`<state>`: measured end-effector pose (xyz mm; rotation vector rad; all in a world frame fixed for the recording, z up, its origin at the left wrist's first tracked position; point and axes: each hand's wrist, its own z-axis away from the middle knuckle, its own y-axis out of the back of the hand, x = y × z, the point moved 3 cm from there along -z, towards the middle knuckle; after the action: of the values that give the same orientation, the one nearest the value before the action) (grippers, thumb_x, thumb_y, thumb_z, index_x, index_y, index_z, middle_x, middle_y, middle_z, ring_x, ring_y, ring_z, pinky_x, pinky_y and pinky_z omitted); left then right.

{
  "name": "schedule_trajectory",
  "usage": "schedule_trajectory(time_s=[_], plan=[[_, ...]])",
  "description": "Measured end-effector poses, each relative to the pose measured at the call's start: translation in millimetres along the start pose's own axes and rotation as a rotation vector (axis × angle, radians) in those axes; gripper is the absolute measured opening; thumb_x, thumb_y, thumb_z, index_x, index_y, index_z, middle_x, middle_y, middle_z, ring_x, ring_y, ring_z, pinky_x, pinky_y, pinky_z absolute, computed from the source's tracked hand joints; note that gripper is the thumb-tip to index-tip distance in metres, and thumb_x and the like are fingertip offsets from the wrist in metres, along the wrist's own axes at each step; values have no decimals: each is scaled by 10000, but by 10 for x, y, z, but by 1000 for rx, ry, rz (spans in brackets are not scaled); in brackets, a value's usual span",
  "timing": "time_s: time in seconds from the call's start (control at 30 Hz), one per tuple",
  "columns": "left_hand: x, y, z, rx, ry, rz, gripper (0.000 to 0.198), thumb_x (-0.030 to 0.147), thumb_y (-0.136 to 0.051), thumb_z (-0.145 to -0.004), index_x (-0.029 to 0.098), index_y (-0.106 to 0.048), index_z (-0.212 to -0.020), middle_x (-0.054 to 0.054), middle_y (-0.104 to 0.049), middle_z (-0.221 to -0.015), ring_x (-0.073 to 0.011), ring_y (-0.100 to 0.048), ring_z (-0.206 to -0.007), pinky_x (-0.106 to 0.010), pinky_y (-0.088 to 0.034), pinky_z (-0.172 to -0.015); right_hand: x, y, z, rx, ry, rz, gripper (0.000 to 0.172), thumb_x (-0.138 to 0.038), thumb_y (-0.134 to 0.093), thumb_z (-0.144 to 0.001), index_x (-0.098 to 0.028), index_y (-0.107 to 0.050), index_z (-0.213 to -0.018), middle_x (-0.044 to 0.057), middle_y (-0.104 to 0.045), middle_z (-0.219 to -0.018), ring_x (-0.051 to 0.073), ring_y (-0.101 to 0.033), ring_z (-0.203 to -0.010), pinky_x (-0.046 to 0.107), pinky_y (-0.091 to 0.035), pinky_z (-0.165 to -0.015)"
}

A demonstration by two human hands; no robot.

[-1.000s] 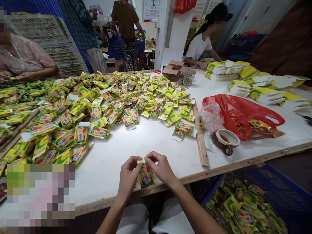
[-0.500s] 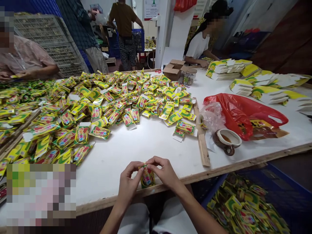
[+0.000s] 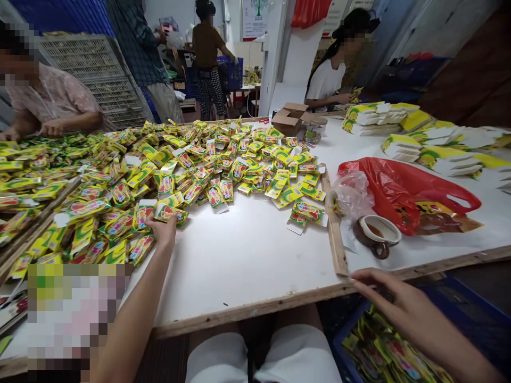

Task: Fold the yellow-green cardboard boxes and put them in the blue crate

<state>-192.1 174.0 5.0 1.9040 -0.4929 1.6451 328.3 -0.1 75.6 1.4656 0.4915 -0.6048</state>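
Across the white tabletop (image 3: 247,266), edged with a wooden strip (image 3: 255,309), a broad pile of packets (image 3: 223,170) covers the left and far parts. At its near edge the left hand (image 3: 163,229) touches a packet (image 3: 172,214); whether its grip is closed on it, I cannot tell. The right hand (image 3: 387,295) is loose and holds nothing, its fingers spread above a blue crate (image 3: 471,300) of packets below the edge. Right of a wooden bar (image 3: 337,250) sit a brown mug (image 3: 368,242) and a red bag (image 3: 399,186), with stacked cartons (image 3: 379,114) beyond. Further back, one person in white (image 3: 327,82) sits near an open cardboard box (image 3: 288,119), and another in brown (image 3: 207,45) stands by a blue basket (image 3: 233,72).
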Motion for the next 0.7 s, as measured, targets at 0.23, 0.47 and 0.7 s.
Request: schedule_trajectory(time_s=[0.23, 0.47, 0.7], plan=[[86, -176, 1019, -500, 78, 112, 424, 323, -720, -631, 132, -557, -973, -81, -656, -871, -220, -652, -768, -374, -535, -721, -824, -1099, -285, -83, 139, -488, 186, -352, -500, -870, -206, -610, -907, 50, -671, -892, 205, -627, -877, 314, -485, -814], [139, -74, 2223, -1070, 1, 80, 273, 322, -636, -776, 178, -626, -1008, -51, -695, -925, -206, -639, -865, -309, -511, -780, -1014, -1779, -510, -205, 202, -782, 267, -235, -555, -838, -226, -527, -1103, 37, -635, -973, 162, -639, -831, 279, -502, -733], [183, -105, 2230, -1098, 13, 124, 293, 321, -553, -842, 206, -657, -1090, -77, -672, -1114, -232, -605, -1029, -366, -466, -924, -900, -1718, -549, -325, 235, -776, 220, -230, -534, -853, -207, -572, -1069, 17, -631, -890, 153, -608, -835, 273, -486, -759]])
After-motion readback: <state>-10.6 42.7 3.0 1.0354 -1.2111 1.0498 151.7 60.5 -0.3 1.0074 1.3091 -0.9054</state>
